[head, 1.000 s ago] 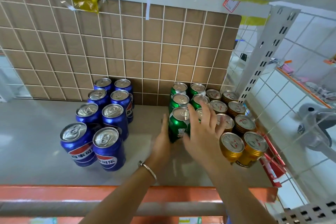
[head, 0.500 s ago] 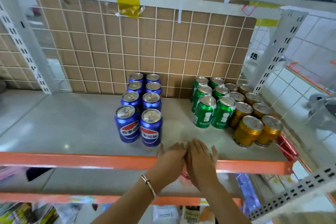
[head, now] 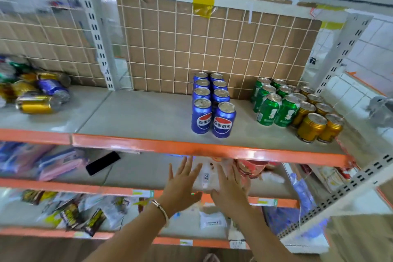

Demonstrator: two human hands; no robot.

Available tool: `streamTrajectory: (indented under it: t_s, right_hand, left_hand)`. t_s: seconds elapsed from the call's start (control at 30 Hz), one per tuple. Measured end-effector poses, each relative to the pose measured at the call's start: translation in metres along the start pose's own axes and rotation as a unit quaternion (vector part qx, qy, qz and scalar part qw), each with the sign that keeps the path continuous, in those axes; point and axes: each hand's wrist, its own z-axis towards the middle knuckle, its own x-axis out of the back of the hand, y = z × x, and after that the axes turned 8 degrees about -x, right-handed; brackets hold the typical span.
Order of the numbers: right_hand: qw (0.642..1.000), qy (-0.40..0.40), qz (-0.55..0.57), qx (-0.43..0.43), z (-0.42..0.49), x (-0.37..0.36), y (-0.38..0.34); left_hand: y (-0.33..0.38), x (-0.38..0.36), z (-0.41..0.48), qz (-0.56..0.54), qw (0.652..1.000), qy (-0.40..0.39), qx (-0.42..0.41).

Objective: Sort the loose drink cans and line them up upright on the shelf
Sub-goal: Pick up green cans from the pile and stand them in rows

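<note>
Your left hand (head: 180,185) and right hand (head: 230,189) hang below the orange front edge of the shelf (head: 148,112), fingers straight and spread, holding nothing. On the shelf, the blue cans (head: 210,108) stand upright in two rows from the back edge toward the front. The green cans (head: 270,102) and gold cans (head: 314,119) stand packed at the right end, the rear ones partly hidden. At the far left end the loose cans (head: 36,93) lie on their sides, blurred and cut off by the frame.
</note>
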Motion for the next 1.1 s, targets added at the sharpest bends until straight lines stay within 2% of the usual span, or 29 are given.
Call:
streamTrajectory:
  t_s: [0.27, 0.47, 0.6, 0.73, 1.1]
  right_hand:
    - [0.982, -0.015, -0.106, 0.152, 0.010, -0.010, -0.133]
    - [0.958, -0.041, -0.052, 0.280, 0.027, -0.028, -0.257]
    - [0.928, -0.058, -0.038, 0.365, 0.048, -0.034, -0.334]
    - [0.917, -0.085, -0.037, 0.388, 0.079, -0.036, -0.395]
    - [0.876, -0.128, -0.007, 0.466, 0.121, -0.054, -0.505]
  left_hand:
    - [-0.089, 0.061, -0.055, -0.056, 0.988, 0.073, 0.123]
    - [-0.170, 0.086, -0.097, -0.115, 0.951, 0.171, 0.231]
    - [-0.226, 0.108, -0.108, -0.174, 0.912, 0.234, 0.289]
    - [-0.278, 0.127, -0.104, -0.183, 0.878, 0.286, 0.339]
    - [-0.379, 0.154, -0.111, -0.200, 0.827, 0.353, 0.389]
